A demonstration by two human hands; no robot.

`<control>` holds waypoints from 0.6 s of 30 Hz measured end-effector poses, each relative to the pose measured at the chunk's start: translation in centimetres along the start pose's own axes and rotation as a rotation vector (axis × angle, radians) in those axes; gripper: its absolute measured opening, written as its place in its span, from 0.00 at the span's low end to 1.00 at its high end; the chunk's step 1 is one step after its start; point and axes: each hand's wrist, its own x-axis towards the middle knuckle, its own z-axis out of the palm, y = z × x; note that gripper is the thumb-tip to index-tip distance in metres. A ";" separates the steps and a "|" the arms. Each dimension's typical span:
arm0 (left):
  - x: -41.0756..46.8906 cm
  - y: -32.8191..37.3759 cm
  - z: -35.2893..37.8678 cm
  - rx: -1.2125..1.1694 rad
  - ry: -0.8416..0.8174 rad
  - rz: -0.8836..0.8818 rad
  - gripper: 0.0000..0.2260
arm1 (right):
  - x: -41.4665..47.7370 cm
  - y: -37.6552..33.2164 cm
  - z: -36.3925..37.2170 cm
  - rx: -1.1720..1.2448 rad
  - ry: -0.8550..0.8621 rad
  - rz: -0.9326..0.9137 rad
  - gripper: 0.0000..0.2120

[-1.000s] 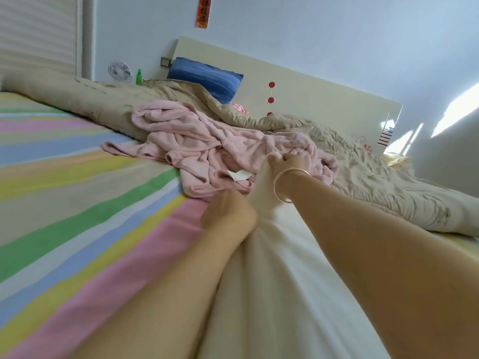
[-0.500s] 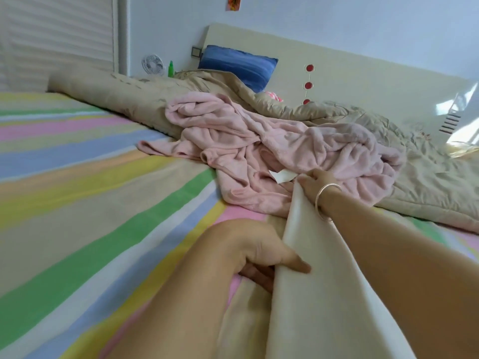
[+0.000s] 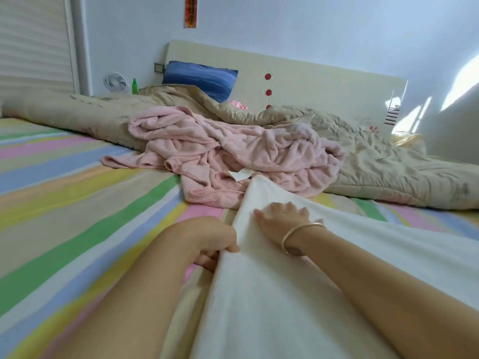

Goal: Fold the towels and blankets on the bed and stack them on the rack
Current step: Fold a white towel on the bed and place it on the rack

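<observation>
A white towel [image 3: 272, 301] lies spread along the striped bed [image 3: 77, 203] in front of me, its far end reaching a crumpled pink blanket [image 3: 233, 154]. My left hand [image 3: 207, 239] grips the towel's left edge, fingers curled under the fabric. My right hand [image 3: 280, 218], a bangle on its wrist, rests flat on top of the towel with its fingers spread. A white label shows on the pink blanket near the towel's tip.
A beige quilt [image 3: 388, 167] lies bunched across the head of the bed, in front of a blue pillow [image 3: 199, 79] and the cream headboard [image 3: 324, 81]. A small white fan [image 3: 115, 82] and green bottle [image 3: 134, 86] stand at the back left.
My right hand let go of the towel's far end and came back to lie flat on it. The towel's raised edge dropped onto the bed. My left hand kept its grip.
</observation>
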 end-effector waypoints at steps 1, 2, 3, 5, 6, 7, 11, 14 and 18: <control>-0.1 -0.2 0.5 0.012 0.061 0.010 0.03 | -0.6 -0.4 0.4 0.019 -0.052 -0.032 0.39; 0.1 -0.8 0.8 0.037 0.119 0.020 0.04 | -1.0 -1.2 0.2 0.098 -0.095 -0.088 0.39; -0.4 -1.4 1.3 0.069 0.170 0.026 0.06 | -1.8 -1.2 -0.7 0.273 -0.102 -0.146 0.36; -1.6 -2.5 1.7 0.051 0.226 0.064 0.13 | -4.6 -0.8 -3.1 0.628 -0.072 -0.207 0.26; -2.0 -3.1 1.7 -0.023 0.211 0.089 0.13 | -6.3 -0.2 -3.6 0.675 -0.018 -0.245 0.24; -3.4 -3.1 1.7 -0.117 0.172 0.092 0.14 | -9.6 0.8 -4.7 0.623 0.017 -0.272 0.24; -9.9 -4.2 1.4 -0.317 0.162 0.094 0.14 | -25.4 6.3 -5.2 0.143 -0.170 -0.211 0.32; -17.7 -5.1 2.4 -0.378 0.238 0.070 0.08 | -33.8 8.1 -4.1 -0.012 -0.223 -0.062 0.39; -28.0 -7.5 3.1 -0.346 0.173 -0.128 0.17 | -38.0 1.1 -2.0 0.071 -0.178 -0.211 0.31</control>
